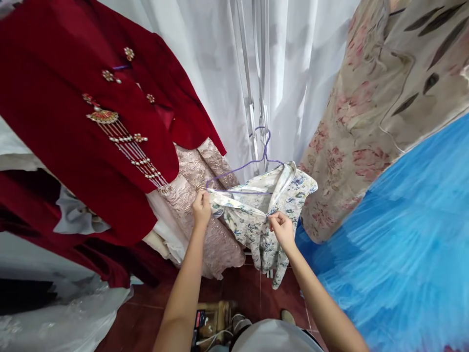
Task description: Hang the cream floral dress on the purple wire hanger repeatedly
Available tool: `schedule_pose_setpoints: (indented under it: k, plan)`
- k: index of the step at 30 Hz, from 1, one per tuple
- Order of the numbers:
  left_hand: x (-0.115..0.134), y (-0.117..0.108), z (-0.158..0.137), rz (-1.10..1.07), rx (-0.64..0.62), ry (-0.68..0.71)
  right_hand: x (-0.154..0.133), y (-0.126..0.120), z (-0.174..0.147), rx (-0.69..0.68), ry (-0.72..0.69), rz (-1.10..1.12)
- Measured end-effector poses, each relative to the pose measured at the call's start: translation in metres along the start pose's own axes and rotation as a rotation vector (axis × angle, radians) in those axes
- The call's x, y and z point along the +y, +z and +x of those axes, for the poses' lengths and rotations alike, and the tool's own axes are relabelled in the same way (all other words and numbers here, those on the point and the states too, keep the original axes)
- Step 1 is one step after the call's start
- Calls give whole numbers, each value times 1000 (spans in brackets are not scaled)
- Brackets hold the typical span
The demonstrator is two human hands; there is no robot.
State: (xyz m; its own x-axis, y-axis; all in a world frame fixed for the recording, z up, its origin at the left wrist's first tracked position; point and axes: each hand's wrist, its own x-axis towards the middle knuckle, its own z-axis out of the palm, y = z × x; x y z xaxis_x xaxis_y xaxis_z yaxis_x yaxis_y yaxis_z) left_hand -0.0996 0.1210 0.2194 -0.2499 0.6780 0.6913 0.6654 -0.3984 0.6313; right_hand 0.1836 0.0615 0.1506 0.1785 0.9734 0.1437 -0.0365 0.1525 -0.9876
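A white blouse with a small blue floral print (245, 227) hangs in front of me from a purple hanger (238, 168). The hanger's hook rests among white straps before a white curtain. My left hand (202, 208) is closed in a pinch on the blouse's shoulder edge, close to the hanger's left end. At the bottom of the neckline, my right hand (281, 227) pinches the front of the blouse. The right shoulder of the blouse lies over the hanger's right end. What exactly sits between my right fingertips is hidden.
On the left hang a dark red velvet jacket (146, 98) with beaded ornaments and a pink brocade garment (220, 239). A beige floral dress (340, 146) and a blue tulle skirt (403, 244) hang on the right. Below, a wooden stool (222, 318) with cables stands on red floor tiles (139, 313).
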Motion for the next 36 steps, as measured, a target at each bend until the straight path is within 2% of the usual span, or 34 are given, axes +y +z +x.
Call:
schedule_pose_setpoints:
  k: [3,5,6,7,11,13,15,18,20,22,24,27,30,32,34,36]
  plan:
    - [14,13,-36,-36,-31,-73,8,-21,-4,45,-13,-168]
    - [34,23,-58,-55,-127,-78,8,-30,-9,82,-48,-272]
    - [47,29,-68,-67,-200,-66,6,-32,-12,50,-70,-284]
    - [62,36,-77,-87,-288,-44,4,-33,-14,-40,-90,-266]
    - [118,65,-97,-202,-650,18,-11,-35,-21,-690,-66,-111]
    - [134,71,-101,-287,-743,-54,-19,-42,-19,-818,-24,-109]
    - [138,70,-106,-442,-834,-194,-29,-58,-16,-803,-33,-148]
    - [128,61,-123,-660,-1066,-361,-46,-93,-11,-709,-139,-205]
    - [117,53,-137,-661,-1217,-386,-56,-119,-8,-544,-205,-212]
    - [103,44,-147,-565,-1269,-377,-62,-142,-6,-307,-254,-208]
    - [87,35,-147,-432,-1226,-332,-62,-158,-2,-98,-294,-222]
    - [64,18,-128,-249,-1026,-154,-53,-165,4,60,-313,-246]
    - [47,1,-99,-189,-715,81,-37,-156,6,124,-312,-235]
    - [45,-10,-83,-203,-513,227,-30,-145,6,123,-325,-234]
    - [51,-18,-70,-243,-387,352,-30,-132,7,121,-359,-249]
    - [60,-22,-61,-296,-348,443,-35,-117,12,144,-420,-274]
